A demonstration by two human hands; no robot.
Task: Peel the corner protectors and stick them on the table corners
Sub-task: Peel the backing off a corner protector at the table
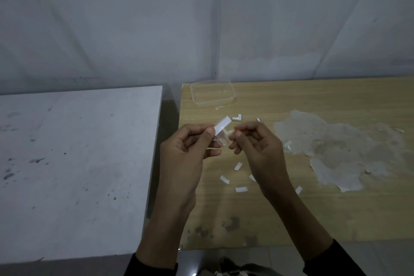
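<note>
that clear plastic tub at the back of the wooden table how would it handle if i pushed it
The clear tub looks thin-walled and seems empty, so it is probably very light and would slide easily. Its walls would likely flex under a squeeze. Low and wide, it seems unlikely to tip.

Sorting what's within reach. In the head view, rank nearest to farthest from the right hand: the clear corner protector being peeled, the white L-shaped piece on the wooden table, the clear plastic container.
1. Clear corner protector, at the right hand's fingertips, in the left hand.
2. White L-shaped piece, just beyond, on the wooden table.
3. Clear plastic container, at the table's far edge.
</note>
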